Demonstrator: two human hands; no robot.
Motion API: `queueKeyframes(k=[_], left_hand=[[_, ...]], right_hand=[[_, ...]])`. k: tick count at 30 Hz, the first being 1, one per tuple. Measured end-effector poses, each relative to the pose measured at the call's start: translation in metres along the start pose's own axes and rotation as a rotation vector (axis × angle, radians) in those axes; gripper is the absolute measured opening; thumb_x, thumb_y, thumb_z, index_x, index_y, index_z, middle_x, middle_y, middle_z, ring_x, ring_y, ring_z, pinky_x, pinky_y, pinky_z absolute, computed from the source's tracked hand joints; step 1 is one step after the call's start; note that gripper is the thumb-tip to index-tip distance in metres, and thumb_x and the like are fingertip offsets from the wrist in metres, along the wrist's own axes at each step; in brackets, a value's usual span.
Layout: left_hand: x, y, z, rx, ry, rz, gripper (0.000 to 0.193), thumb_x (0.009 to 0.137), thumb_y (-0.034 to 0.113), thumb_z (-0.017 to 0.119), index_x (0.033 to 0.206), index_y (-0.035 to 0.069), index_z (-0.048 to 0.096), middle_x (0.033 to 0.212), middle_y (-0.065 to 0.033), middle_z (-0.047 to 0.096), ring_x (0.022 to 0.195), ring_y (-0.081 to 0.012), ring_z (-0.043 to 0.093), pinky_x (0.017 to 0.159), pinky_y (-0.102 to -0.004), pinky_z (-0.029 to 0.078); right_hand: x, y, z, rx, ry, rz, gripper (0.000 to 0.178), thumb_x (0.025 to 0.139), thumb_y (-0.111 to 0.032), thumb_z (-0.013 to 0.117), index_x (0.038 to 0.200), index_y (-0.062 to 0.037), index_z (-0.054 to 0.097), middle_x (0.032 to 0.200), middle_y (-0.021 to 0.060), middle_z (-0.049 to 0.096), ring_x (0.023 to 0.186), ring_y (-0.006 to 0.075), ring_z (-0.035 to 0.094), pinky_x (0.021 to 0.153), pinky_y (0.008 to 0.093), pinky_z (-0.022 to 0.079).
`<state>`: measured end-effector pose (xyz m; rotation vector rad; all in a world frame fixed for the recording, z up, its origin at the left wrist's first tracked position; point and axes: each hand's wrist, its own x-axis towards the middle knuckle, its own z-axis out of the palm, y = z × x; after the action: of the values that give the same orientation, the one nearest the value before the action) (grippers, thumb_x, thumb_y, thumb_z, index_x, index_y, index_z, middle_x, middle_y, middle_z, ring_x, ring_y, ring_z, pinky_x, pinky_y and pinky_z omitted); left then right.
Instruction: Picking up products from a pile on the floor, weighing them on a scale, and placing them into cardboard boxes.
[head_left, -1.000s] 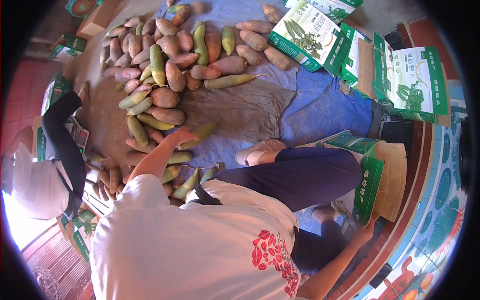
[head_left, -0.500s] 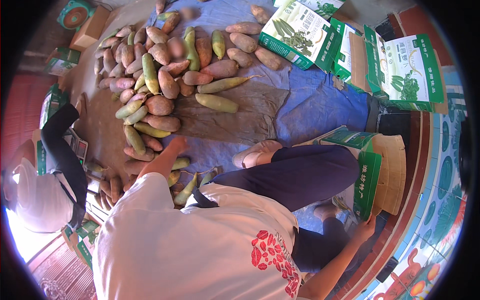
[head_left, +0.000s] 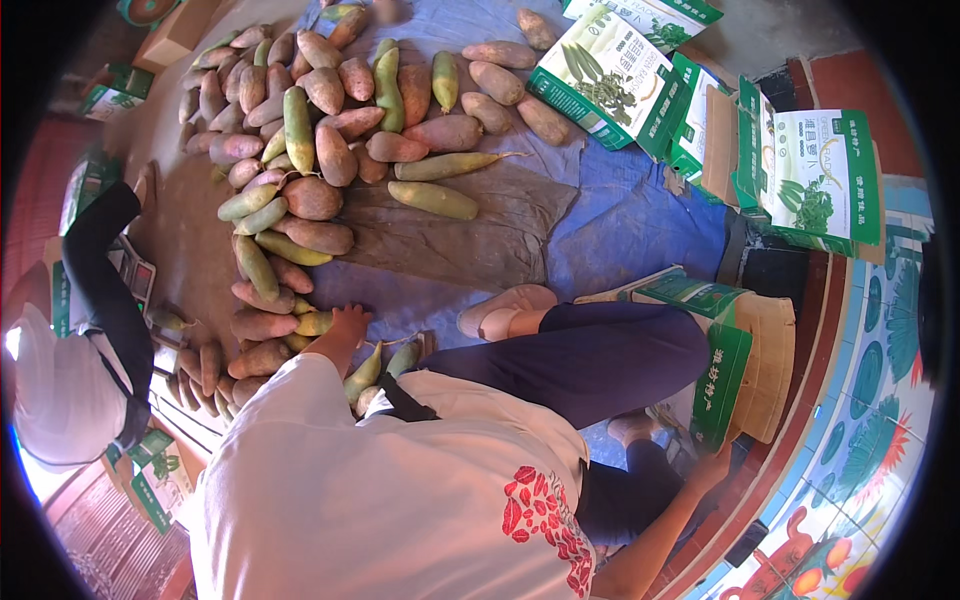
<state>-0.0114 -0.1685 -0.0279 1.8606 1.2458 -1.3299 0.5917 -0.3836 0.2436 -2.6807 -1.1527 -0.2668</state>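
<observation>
A big heap of long reddish-brown and green produce [head_left: 318, 150] lies on a grey and blue tarp [head_left: 470, 240]. My left hand [head_left: 346, 322] reaches out to the near edge of the heap. Its fingers rest on a yellow-green piece [head_left: 314, 324] beside a brown one [head_left: 262, 324]; whether they grip it is hidden. My right hand [head_left: 712, 464] is low at my right side, against the bottom corner of an open green and brown cardboard box [head_left: 740, 370]. Its fingers are too small to read. My white shirt and dark trouser leg fill the lower middle.
Flat green and white cartons [head_left: 610, 75] and another one [head_left: 820, 180] lie at the back right. A person in a white hat [head_left: 55, 395] with a black sleeve [head_left: 105, 285] works at the left. More cartons [head_left: 150, 485] sit beside that person. A pale shoe [head_left: 505, 308] rests on the tarp.
My left hand has come down along the heap's near edge, closer to my body. The view has tipped, so the heap sits higher and larger. My right hand stays at the box.
</observation>
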Motion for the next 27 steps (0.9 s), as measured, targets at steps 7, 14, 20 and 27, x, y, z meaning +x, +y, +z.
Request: queueKeyframes(k=[7,14,20,27], left_hand=[[-0.007,0.009,-0.001,0.107,0.077,0.101,0.055,0.068,0.017,0.07,0.119,0.019,0.049,0.122,-0.0089,0.046,0.117,-0.0293,0.043,0.088,-0.0464,0.04],[0.003,0.009,0.006,0.136,0.124,0.135,0.049,0.069,0.018,0.069,0.114,0.012,0.051,0.112,-0.0077,0.052,0.109,-0.027,0.05,0.082,-0.0414,0.044],[-0.011,0.008,-0.012,0.248,0.097,0.154,0.046,0.065,0.018,0.072,0.109,0.011,0.059,0.112,-0.0075,0.053,0.104,-0.0257,0.054,0.078,-0.0413,0.045],[0.012,-0.005,-0.019,0.054,-0.08,0.084,0.04,0.071,0.019,0.068,0.108,0.008,0.06,0.115,-0.0139,0.057,0.105,-0.0265,0.056,0.077,-0.0382,0.05]], right_hand=[[-0.001,-0.008,-0.003,0.038,0.016,-0.013,0.032,0.092,-0.029,0.041,0.087,-0.0017,0.058,0.075,0.0206,0.058,0.068,0.0392,0.055,0.057,0.0424,0.043],[-0.001,-0.004,-0.001,0.048,-0.003,0.022,0.033,0.092,-0.03,0.042,0.089,-0.0019,0.059,0.076,0.021,0.058,0.068,0.0386,0.056,0.058,0.0419,0.043],[-0.002,0.0,0.0,0.038,-0.016,0.049,0.034,0.092,-0.031,0.041,0.088,-0.0017,0.058,0.075,0.0211,0.057,0.068,0.0387,0.055,0.058,0.0422,0.042],[0.0,0.0,0.002,0.041,0.002,0.035,0.032,0.092,-0.029,0.042,0.087,-0.0018,0.058,0.075,0.0213,0.057,0.068,0.0388,0.055,0.058,0.0423,0.042]])
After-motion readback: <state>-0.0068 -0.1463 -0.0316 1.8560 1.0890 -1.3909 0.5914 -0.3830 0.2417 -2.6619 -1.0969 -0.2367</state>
